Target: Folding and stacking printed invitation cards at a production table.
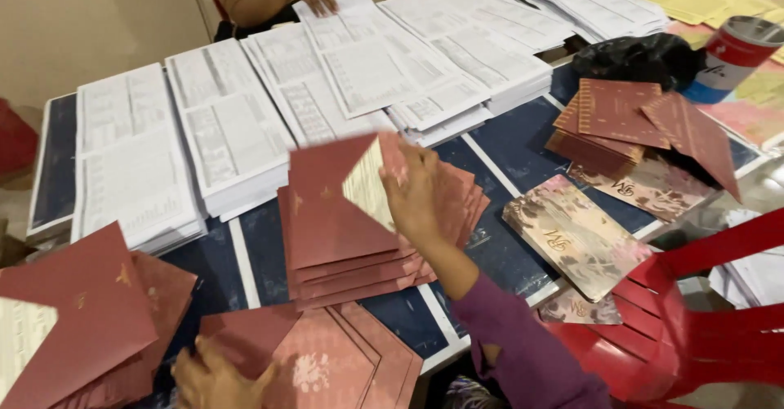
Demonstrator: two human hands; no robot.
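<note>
The right hand has its fingers closed on a maroon envelope with a cream card at its open flap, held just above the envelope stack on the tabletop. The left hand lies flat and open on loose envelopes at the near edge. This looks like card stuffing; seating the card fully seems the need. Paper stacks lie beyond.

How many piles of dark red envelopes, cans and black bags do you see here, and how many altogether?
Piles of dark red envelopes: 4
Can: 1
Black bag: 1
Total: 6
</note>
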